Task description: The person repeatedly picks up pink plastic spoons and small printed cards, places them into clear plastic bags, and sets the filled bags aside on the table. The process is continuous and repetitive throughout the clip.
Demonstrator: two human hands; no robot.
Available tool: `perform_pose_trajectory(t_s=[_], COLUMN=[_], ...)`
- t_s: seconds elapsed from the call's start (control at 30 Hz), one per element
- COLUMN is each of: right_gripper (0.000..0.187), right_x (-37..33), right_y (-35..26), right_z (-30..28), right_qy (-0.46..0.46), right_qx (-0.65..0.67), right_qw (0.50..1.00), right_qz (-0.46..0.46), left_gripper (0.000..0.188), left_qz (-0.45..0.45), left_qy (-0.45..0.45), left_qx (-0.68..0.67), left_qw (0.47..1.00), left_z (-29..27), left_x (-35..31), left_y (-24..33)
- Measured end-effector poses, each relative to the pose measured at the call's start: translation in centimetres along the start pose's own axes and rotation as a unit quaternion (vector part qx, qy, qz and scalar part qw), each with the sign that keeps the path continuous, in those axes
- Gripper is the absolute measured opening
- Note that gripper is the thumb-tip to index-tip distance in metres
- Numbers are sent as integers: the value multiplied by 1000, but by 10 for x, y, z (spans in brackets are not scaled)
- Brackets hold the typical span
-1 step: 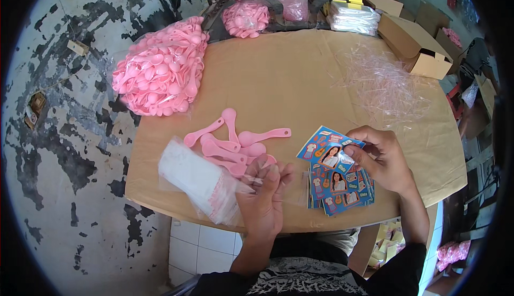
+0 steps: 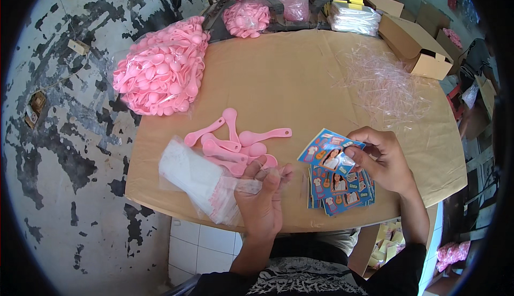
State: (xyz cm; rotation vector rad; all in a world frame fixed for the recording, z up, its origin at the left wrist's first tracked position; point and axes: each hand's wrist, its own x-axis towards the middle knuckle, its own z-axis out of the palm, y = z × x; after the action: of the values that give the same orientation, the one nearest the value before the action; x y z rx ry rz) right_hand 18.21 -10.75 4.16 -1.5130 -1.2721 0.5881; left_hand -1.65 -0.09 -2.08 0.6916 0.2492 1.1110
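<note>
My right hand (image 2: 378,156) pinches a blue printed card (image 2: 327,152) between thumb and fingers, tilted above a stack of similar cards (image 2: 342,193) on the table. Curled around a thin clear plastic bag (image 2: 248,186), my left hand (image 2: 263,197) is closed at the table's near side. Beside it lies a pile of clear plastic bags (image 2: 190,173) with reddish strips along one end. Several loose pink scoops (image 2: 265,135) are spread just beyond my left hand, and its fingers hide part of the nearest ones.
A large clear bag of pink scoops (image 2: 160,68) stands at the far left of the brown-covered table (image 2: 273,82). Thin clear strips (image 2: 383,84) lie tangled at the right, near an open cardboard box (image 2: 415,44). Smaller pink bags (image 2: 246,19) and stacked plastic packs (image 2: 353,17) line the back.
The card in my right hand has tipped slightly, and the clear plastic in my left hand has shifted a little. Both hands stay in nearly the same place.
</note>
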Motion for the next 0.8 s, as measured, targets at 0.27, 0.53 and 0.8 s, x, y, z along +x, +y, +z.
perform_pose_trajectory(t_s=[0.27,0.53,0.8], right_gripper=[13,14,12], right_x=[-4,-4,-7], right_y=[0,5,3], right_z=[10,23,27], right_qy=[-54,-40,-4], right_qx=[61,27,79], right_qw=[997,999,997], right_qz=[-15,-14,11], left_gripper=[31,35,39], left_qz=[53,31,13], left_qy=[15,50,42], left_qx=[0,2,-14], left_qw=[998,998,999], left_z=[6,11,14], left_x=[1,-5,-5], left_y=[-9,-13,-9])
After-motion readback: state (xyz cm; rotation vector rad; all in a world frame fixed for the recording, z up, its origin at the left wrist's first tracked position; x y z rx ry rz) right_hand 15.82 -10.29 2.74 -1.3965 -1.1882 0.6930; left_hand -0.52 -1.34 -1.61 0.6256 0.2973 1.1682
